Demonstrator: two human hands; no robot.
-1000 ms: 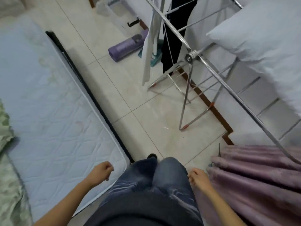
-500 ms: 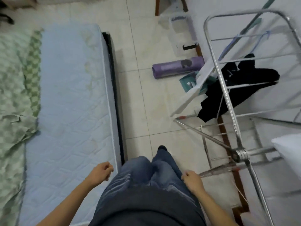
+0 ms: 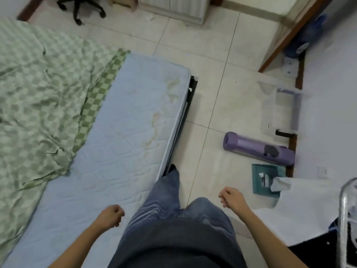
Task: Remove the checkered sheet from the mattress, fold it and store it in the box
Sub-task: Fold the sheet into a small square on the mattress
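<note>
Head view, checkered sheet (image 3: pixel 40 105) bunched lengthwise along mattress (image 3: pixel 123 144) left side

Standing at the right edge of a bare blue mattress (image 3: pixel 123 144), one jeans leg (image 3: pixel 170 190) pressed against its side. Green checkered sheet (image 3: pixel 38 89) crumpled over the mattress's left part, edge strip folded back. Left hand (image 3: pixel 111 215) loosely curled above the mattress, empty; right hand (image 3: pixel 230 197) curled over the tiled floor (image 3: pixel 212 55), empty. Clear plastic box (image 3: pixel 280 111) by the wall, a rolled purple mat (image 3: pixel 258 148) near it.
</note>
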